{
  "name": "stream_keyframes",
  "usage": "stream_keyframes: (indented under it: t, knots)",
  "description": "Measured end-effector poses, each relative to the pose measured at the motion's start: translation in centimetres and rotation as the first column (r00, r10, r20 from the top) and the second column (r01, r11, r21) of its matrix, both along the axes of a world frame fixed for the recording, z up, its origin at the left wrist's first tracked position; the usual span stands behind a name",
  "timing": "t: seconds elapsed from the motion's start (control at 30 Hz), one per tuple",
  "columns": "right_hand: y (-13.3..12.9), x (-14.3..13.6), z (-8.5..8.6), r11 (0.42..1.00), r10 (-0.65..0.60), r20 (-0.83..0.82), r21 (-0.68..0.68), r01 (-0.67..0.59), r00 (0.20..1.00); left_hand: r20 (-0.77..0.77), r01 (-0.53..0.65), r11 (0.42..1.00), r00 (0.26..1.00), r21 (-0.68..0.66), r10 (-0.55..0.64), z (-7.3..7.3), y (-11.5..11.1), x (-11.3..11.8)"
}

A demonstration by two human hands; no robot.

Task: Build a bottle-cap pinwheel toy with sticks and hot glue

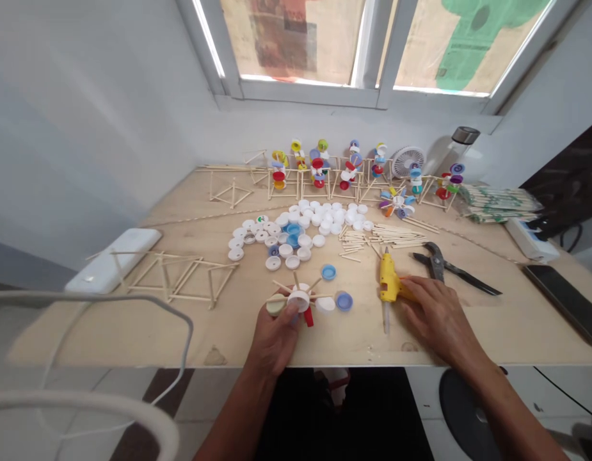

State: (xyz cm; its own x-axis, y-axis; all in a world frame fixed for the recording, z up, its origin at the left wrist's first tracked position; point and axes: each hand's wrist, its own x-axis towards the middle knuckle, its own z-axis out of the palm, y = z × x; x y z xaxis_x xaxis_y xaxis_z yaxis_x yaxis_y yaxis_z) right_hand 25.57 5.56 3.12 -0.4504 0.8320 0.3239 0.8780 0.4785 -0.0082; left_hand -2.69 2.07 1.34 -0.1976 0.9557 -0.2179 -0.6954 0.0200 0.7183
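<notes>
Near the table's front edge, my left hand (276,336) grips a small wheel (299,298) made of a white bottle cap with wooden sticks pointing outward. Caps, among them a cream one, a white one and a red one, sit on some of its sticks. To the right, my right hand (432,314) is closed around the handle of a yellow glue gun (388,278), which lies on the table with its nozzle pointing away and a clear glue stick out of its back. A blue cap (329,272) and a periwinkle cap (344,301) lie between the hands.
White caps (319,218) lie heaped mid-table beside short sticks (386,235). Black pliers (437,262) and a phone (564,301) are at right. Stick frames (171,275) stand left; finished-looking cap wheels (317,168) line the back. A white cable (180,314) loops at left.
</notes>
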Motion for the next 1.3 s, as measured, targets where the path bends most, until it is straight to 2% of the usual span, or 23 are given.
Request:
stream_keyframes:
  t: [0.2, 0.47, 0.6, 0.73, 0.9, 1.03, 1.1, 1.2, 1.3]
  knots:
    - [0.5, -0.6, 0.1, 0.996, -0.088, 0.112, 0.007, 0.088, 0.990, -0.001, 0.003, 1.000, 1.000, -0.003, -0.003, -0.1, 0.0, -0.1]
    - [2.3, -0.4, -0.4, 0.999, -0.048, 0.175, -0.002, 0.049, 0.983, -0.011, -0.016, 1.000, 1.000, -0.014, 0.016, 0.2, -0.1, 0.0]
    - [2.3, -0.4, -0.7, 0.999, -0.037, 0.152, -0.007, 0.039, 0.988, 0.021, -0.028, 1.000, 0.999, -0.012, 0.028, -0.1, -0.1, 0.0]
    - [1.3, -0.4, -1.1, 0.999, -0.045, 0.041, 0.006, 0.045, 0.998, 0.033, -0.021, 1.000, 0.999, 0.000, 0.021, -0.3, -0.1, 0.0]
    - [-0.7, -0.4, -0.7, 0.992, -0.097, -0.206, -0.094, 0.079, 0.974, 0.033, -0.017, 1.000, 0.999, 0.022, 0.016, -0.2, 0.0, 0.0]
    - [-2.8, -1.7, 0.4, 0.951, -0.249, -0.445, -0.280, 0.130, 0.861, -0.003, -0.008, 0.999, 1.000, 0.045, 0.008, -0.1, 0.0, 0.1]
    - [-3.8, -2.9, 1.1, 0.930, -0.297, -0.527, -0.348, 0.116, 0.796, -0.026, -0.014, 0.999, 1.000, 0.045, 0.015, 0.0, 0.0, 0.2]
    - [-5.3, -5.0, 1.7, 0.937, -0.253, -0.620, -0.348, 0.029, 0.742, -0.041, -0.042, 0.998, 0.998, 0.036, 0.043, 0.0, -0.1, 0.3]
    - [-6.5, -6.7, 2.1, 0.941, -0.242, -0.681, -0.339, -0.005, 0.691, -0.047, -0.061, 0.997, 0.997, 0.042, 0.063, -0.1, -0.2, 0.3]
